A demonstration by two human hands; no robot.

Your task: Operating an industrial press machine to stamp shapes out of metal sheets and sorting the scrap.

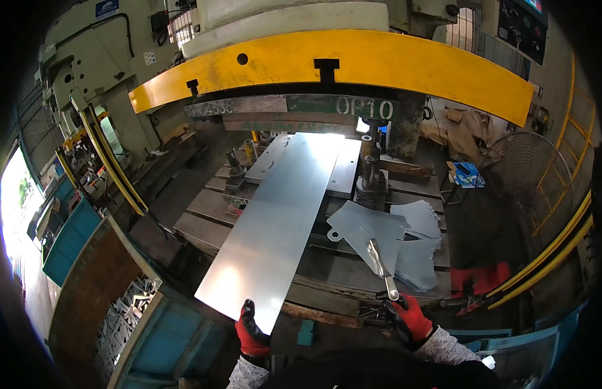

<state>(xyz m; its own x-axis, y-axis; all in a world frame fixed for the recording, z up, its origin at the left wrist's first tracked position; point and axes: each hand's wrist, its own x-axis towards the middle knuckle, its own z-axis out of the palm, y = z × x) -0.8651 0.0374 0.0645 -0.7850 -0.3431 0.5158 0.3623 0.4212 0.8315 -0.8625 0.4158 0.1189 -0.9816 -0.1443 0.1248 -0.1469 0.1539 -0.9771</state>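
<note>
A long flat metal sheet (pixel 268 207) slants from the press's die area down toward me. My left hand (pixel 251 330), in a red and black glove, is closed on its near end, thumb on top. Over at the right, my right hand (pixel 410 319), gloved alike, is closed round the near end of a shiny, narrow metal hand tool (pixel 382 271). The tool's far end lies over a cut flat metal piece (pixel 362 227) with a small holed tab. Next to that piece, several similar cut pieces (pixel 417 259) lie stacked on the press bed.
A yellow beam (pixel 404 57) spans the press above the die. Die posts (pixel 372 170) stand right of the sheet, with another post (pixel 235 170) at left. A blue bin (pixel 165 337) of metal scraps stands at lower left. Yellow-black guards (pixel 113 159) flank the press; a fan (pixel 528 162) is at right.
</note>
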